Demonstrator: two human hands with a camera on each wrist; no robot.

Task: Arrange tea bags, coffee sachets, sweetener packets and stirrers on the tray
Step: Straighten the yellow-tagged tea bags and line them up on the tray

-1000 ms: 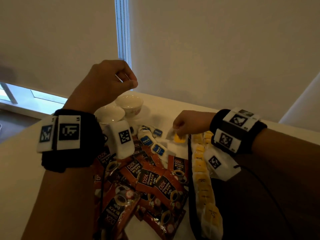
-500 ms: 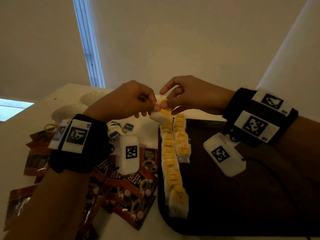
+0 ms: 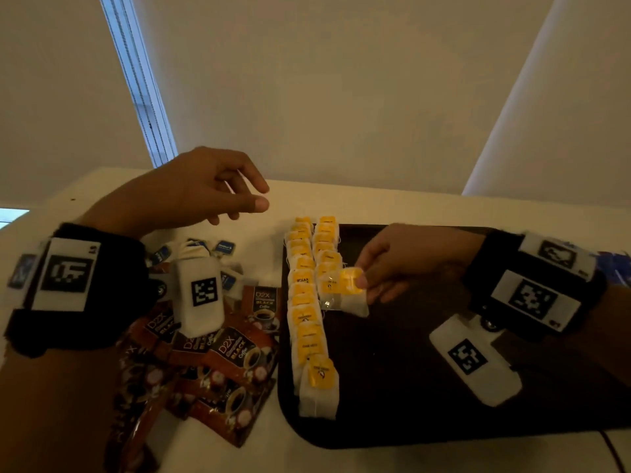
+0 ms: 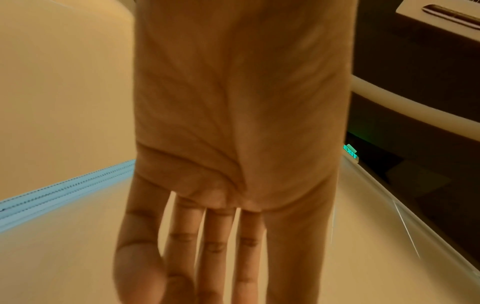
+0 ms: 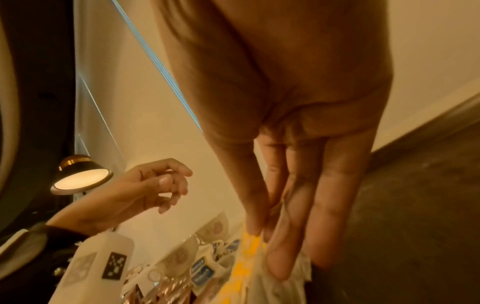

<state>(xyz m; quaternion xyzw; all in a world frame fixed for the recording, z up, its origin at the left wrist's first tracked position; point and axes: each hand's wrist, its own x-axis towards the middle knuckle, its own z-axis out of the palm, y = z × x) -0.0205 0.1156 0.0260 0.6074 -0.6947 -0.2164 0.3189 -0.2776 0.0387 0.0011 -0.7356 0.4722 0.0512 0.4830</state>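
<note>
A dark tray [image 3: 444, 404] lies on the white table. Two rows of yellow-tagged tea bags [image 3: 307, 302] run along its left edge. My right hand [image 3: 362, 281] pinches one more tea bag [image 3: 345, 291] by its yellow tag, low over the tray at the near end of the shorter right-hand row. In the right wrist view the thumb and fingers [image 5: 280, 257] close on that tea bag [image 5: 246, 267]. My left hand [image 3: 261, 197] hovers empty over the table left of the tray, fingers loosely bent; its palm [image 4: 233, 123] is bare. Red-brown coffee sachets [image 3: 232, 356] and blue sweetener packets [image 3: 225, 249] lie left of the tray.
White cups [image 5: 215, 224] stand at the table's far left, beside a lit lamp [image 5: 80, 179]. A wall and a window strip [image 3: 136, 80] rise behind the table. The right part of the tray is bare dark surface.
Both hands held the tea bag together above the tray's far end. The left hand has let go and drawn back left; the right hand has brought the bag down to the second row.
</note>
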